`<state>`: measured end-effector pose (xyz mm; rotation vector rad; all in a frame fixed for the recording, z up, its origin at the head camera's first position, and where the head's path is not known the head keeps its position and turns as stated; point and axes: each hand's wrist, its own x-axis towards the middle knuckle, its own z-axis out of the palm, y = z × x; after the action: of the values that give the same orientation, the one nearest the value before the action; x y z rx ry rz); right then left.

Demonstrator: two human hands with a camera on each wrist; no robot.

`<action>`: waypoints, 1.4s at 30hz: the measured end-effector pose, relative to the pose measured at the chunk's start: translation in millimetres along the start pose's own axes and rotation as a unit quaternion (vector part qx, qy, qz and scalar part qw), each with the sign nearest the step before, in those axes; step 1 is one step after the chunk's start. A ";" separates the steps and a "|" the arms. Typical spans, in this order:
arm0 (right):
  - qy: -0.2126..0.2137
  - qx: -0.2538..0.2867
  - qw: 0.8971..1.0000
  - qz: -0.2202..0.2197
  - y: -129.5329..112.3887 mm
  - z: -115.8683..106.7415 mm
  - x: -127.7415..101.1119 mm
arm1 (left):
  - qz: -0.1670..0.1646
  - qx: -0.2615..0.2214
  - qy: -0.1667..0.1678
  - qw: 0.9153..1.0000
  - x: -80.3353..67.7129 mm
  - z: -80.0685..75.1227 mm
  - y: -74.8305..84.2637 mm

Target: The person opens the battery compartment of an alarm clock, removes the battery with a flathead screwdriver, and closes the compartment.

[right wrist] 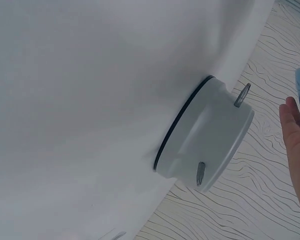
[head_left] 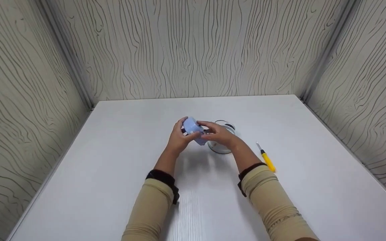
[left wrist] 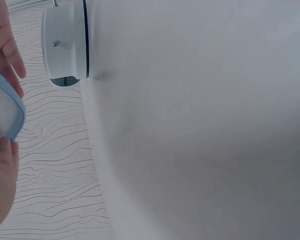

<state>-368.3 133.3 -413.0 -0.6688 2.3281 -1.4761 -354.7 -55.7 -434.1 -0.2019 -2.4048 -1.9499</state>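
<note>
Both hands hold a small light-blue box-like object (head_left: 194, 130) just above the middle of the white table (head_left: 112, 160). My left hand (head_left: 181, 136) grips its left side with curled fingers; my right hand (head_left: 217, 134) holds its right side. In the left wrist view the blue object (left wrist: 4, 117) shows a pale face with a rounded blue rim between the fingers. Behind my right hand stands a round white device (head_left: 224, 147) with a black ring at its base, also seen as the round device (right wrist: 205, 137) with two metal prongs in the right wrist view.
A yellow-handled screwdriver (head_left: 266, 160) lies on the table to the right of my right forearm. Wood-grain panel walls (head_left: 193, 50) close in the table at the back and both sides.
</note>
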 end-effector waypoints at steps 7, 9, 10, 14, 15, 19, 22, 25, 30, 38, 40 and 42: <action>0.023 -0.081 0.996 0.012 -0.3 -2.0 -0.6 | 0.023 -0.015 -0.033 0.999 -1.6 -0.3 -5.8; 0.030 -0.105 0.994 0.007 0.3 -2.8 -0.7 | 0.030 -0.013 -0.046 0.998 -2.3 -1.2 -7.0; 0.033 -0.117 0.993 0.003 0.8 -3.1 -0.8 | 0.034 -0.010 -0.052 0.998 -2.7 -2.0 -7.5; 0.037 -0.162 0.986 -0.019 3.8 -3.4 -1.0 | 0.057 0.041 -0.078 0.994 -3.6 -7.0 -10.1; 0.036 -0.177 0.983 -0.024 4.6 -3.1 -1.2 | 0.063 0.062 -0.085 0.992 -3.8 -8.3 -10.9; 0.034 -0.247 0.968 -0.028 8.2 -0.8 -1.9 | 0.074 0.144 -0.111 0.981 -3.5 -11.9 -14.2; 0.026 -0.288 0.957 -0.021 9.9 2.1 -3.1 | 0.066 0.186 -0.132 0.971 -2.6 -12.9 -18.2; 0.010 -0.318 0.948 -0.017 10.3 6.5 -5.0 | 0.064 0.220 -0.153 0.961 -2.6 -14.2 -21.8; -0.019 -0.359 0.933 -0.025 13.6 16.9 -7.0 | 0.055 0.281 -0.183 0.941 -5.3 -16.6 -25.8; -0.052 -0.395 0.917 -0.002 15.4 29.4 -8.3 | 0.010 0.338 -0.218 0.915 -10.0 -12.5 -24.5; -0.052 -0.399 0.916 0.001 16.8 31.3 -8.3 | -0.001 0.354 -0.221 0.909 -9.9 -9.6 -23.6; -0.052 -0.409 0.911 -0.003 19.1 33.3 -8.8 | -0.009 0.376 -0.223 0.899 -9.9 -6.8 -23.7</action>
<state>-348.9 119.5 -444.3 -0.9067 2.8070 -0.3729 -348.2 -67.9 -456.8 -0.6362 -3.2348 -0.8928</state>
